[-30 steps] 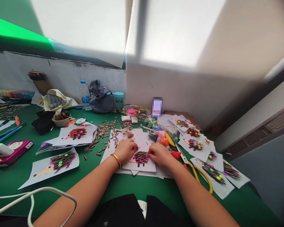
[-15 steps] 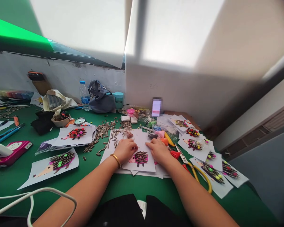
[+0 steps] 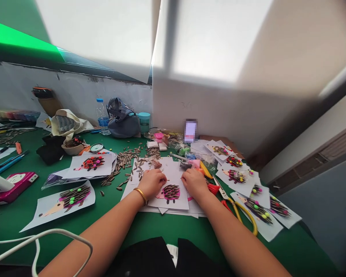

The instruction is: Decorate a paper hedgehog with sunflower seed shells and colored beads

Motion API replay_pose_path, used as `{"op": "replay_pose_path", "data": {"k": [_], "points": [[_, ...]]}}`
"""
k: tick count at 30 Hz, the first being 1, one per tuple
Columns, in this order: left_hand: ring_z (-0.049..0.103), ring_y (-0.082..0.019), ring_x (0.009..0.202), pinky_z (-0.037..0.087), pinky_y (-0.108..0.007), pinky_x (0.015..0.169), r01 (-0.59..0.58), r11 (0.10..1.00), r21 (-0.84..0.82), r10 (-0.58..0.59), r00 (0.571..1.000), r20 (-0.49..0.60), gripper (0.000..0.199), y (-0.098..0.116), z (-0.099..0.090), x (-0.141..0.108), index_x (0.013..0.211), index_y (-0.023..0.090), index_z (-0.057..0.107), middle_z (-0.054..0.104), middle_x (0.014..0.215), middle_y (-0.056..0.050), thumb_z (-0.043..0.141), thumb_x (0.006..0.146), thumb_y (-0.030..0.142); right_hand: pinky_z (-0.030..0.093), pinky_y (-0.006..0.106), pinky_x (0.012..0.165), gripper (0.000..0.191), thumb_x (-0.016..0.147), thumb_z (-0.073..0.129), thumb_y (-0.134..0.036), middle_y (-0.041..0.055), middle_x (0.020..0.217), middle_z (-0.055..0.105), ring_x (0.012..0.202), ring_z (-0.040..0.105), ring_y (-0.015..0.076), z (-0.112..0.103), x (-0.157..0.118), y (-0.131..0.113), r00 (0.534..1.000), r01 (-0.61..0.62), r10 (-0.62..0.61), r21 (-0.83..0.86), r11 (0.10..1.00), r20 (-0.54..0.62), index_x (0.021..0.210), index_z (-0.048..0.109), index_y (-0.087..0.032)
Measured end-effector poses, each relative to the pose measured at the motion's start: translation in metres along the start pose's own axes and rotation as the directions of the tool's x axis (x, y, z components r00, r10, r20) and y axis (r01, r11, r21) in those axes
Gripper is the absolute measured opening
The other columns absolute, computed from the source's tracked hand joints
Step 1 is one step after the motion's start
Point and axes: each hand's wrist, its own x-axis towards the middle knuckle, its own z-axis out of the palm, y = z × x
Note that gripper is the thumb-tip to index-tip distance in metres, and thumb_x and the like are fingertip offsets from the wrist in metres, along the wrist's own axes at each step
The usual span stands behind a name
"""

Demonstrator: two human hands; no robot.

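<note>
My left hand (image 3: 152, 184), with a gold bangle on its wrist, is closed in a pinch over a white sheet (image 3: 173, 171). A small thin brown piece (image 3: 167, 180) pokes out at its fingertips. My right hand (image 3: 194, 182) is closed at the sheet's right side, thumb and fingers together; what lies between them is too small to make out. Between and just below the hands is a hedgehog picture (image 3: 170, 193) with a pink body, dark seed spines and short dark legs. More white sheets lie under it.
Sunflower seeds (image 3: 127, 161) are strewn left of the sheets. Yellow-handled scissors (image 3: 238, 211), coloured clay (image 3: 206, 169) and finished hedgehog cards (image 3: 259, 207) lie to the right. Another hedgehog card (image 3: 66, 202) and a white cable (image 3: 60, 231) are on the left. A phone (image 3: 190, 130) leans at the back.
My right hand's fingers, stretched toward the sheet before, have drawn in to a pinch. My left hand stays nearly in place, and the brown piece shows a little more clearly.
</note>
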Motion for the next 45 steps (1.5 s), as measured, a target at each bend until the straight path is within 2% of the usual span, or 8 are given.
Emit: {"op": "replay_pose_path", "data": {"k": [4, 8, 12, 16, 21, 28, 37, 45], "points": [[0.060, -0.021, 0.096, 0.036, -0.037, 0.086, 0.010, 1.000, 0.000, -0.010, 1.000, 0.003, 0.016, 0.000, -0.001, 0.000, 0.084, 0.026, 0.074, 0.069, 0.093, -0.003, 0.058, 0.084, 0.026, 0.034, 0.036, 0.078, 0.019, 0.092, 0.048, -0.020, 0.0125, 0.093, 0.063, 0.093, 0.053, 0.0258, -0.001, -0.001, -0.003, 0.999, -0.003, 0.000, -0.058, 0.998, -0.043, 0.087, 0.066, -0.016], [0.060, -0.021, 0.095, 0.036, -0.037, 0.086, 0.020, 1.000, 0.003, -0.020, 1.000, -0.010, 0.016, 0.000, -0.001, 0.000, 0.082, 0.026, 0.073, 0.069, 0.092, -0.003, 0.057, 0.084, 0.024, 0.034, 0.031, 0.074, 0.016, 0.094, 0.046, -0.021, 0.0089, 0.091, 0.064, 0.087, 0.055, 0.0214, -0.007, -0.005, -0.004, 0.993, -0.056, 0.062, 0.066, 0.996, -0.098, 0.093, 0.062, -0.018], [0.060, -0.021, 0.094, 0.036, -0.038, 0.085, 0.046, 0.999, 0.007, -0.046, 0.999, -0.025, 0.016, 0.000, -0.001, 0.000, 0.082, 0.025, 0.073, 0.070, 0.092, -0.003, 0.057, 0.084, 0.024, 0.035, 0.026, 0.066, 0.014, 0.091, 0.046, -0.020, 0.0039, 0.085, 0.066, 0.078, 0.058, 0.0171, -0.014, -0.011, 0.001, 0.996, -0.082, 0.092, 0.276, 0.958, -0.022, 0.092, 0.060, -0.020], [0.060, -0.021, 0.096, 0.036, -0.038, 0.086, 0.064, 0.998, 0.007, -0.064, 0.998, -0.009, 0.016, -0.001, -0.001, 0.000, 0.084, 0.026, 0.073, 0.070, 0.093, -0.003, 0.057, 0.084, 0.024, 0.036, 0.023, 0.060, 0.010, 0.085, 0.053, -0.021, -0.0001, 0.083, 0.068, 0.073, 0.059, 0.0143, -0.016, -0.014, 0.010, 0.989, -0.121, 0.069, 0.431, 0.894, 0.135, 0.087, 0.063, -0.022], [0.059, -0.021, 0.096, 0.037, -0.038, 0.086, 0.063, 0.998, 0.009, -0.063, 0.998, -0.012, 0.016, -0.001, -0.001, -0.001, 0.083, 0.026, 0.073, 0.070, 0.094, -0.003, 0.057, 0.084, 0.025, 0.038, 0.023, 0.062, 0.015, 0.081, 0.056, -0.018, -0.0001, 0.084, 0.070, 0.074, 0.061, 0.0143, -0.017, -0.015, 0.013, 0.977, -0.127, 0.048, 0.386, 0.914, 0.210, 0.088, 0.068, -0.023], [0.059, -0.021, 0.095, 0.037, -0.037, 0.085, 0.066, 0.998, 0.014, -0.066, 0.998, -0.006, 0.015, -0.001, -0.002, -0.001, 0.083, 0.027, 0.073, 0.069, 0.093, -0.003, 0.057, 0.084, 0.025, 0.041, 0.025, 0.070, 0.017, 0.079, 0.057, -0.014, 0.0041, 0.090, 0.068, 0.084, 0.061, 0.0167, -0.019, -0.013, 0.015, 0.991, -0.049, 0.013, 0.270, 0.962, 0.133, 0.084, 0.071, -0.021], [0.060, -0.021, 0.097, 0.037, -0.038, 0.086, 0.071, 0.997, 0.009, -0.071, 0.997, -0.008, 0.015, -0.001, -0.002, -0.001, 0.084, 0.027, 0.073, 0.069, 0.092, -0.002, 0.058, 0.084, 0.026, 0.042, 0.022, 0.060, 0.017, 0.078, 0.057, -0.019, -0.0009, 0.080, 0.068, 0.070, 0.060, 0.0135, -0.018, -0.018, 0.010, 0.974, -0.167, 0.046, 0.563, 0.810, 0.223, 0.091, 0.068, -0.023], [0.060, -0.021, 0.097, 0.037, -0.037, 0.086, 0.062, 0.998, 0.001, -0.062, 0.998, -0.013, 0.015, -0.002, -0.002, -0.001, 0.083, 0.027, 0.072, 0.069, 0.094, -0.002, 0.058, 0.084, 0.026, 0.039, 0.021, 0.054, 0.014, 0.076, 0.056, -0.018, -0.0009, 0.078, 0.068, 0.064, 0.059, 0.0121, -0.014, -0.019, 0.004, 0.965, -0.155, -0.014, 0.609, 0.778, 0.263, 0.083, 0.068, -0.021]]}}
